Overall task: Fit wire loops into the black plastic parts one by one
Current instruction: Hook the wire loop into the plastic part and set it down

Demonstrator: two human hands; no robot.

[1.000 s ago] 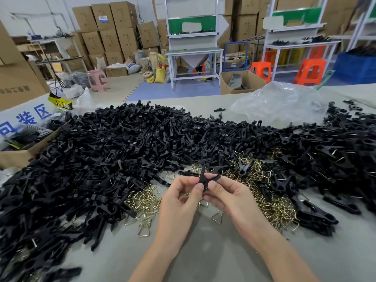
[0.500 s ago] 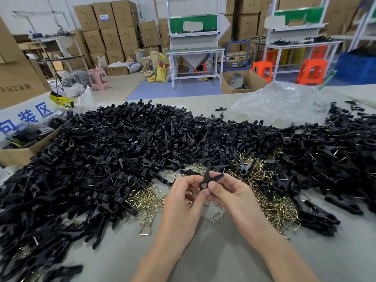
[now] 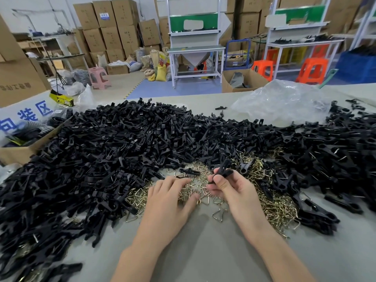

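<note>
Right hand (image 3: 230,190) fingers (image 3: 220,183) curled, pinching one black plastic part (image 3: 223,169), whose far end sticks up past the fingertips. Left hand (image 3: 168,200) fingers spread nearly flat and holding nothing, tips touching the wire loops (image 3: 270,206) on the counter (image 3: 203,251). Heap of black parts (image 3: 122,143) lies beyond and to both sides.

The left hand (image 3: 168,200) and the right hand (image 3: 234,192) are seen bare. Behind each hand the forearm (image 3: 140,253) is uncovered.

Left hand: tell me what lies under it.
Brass wire loops lie beneath the fingers of the left hand, on the grey table. The palm hides the rest; whether a loop is gripped cannot be told.
</note>
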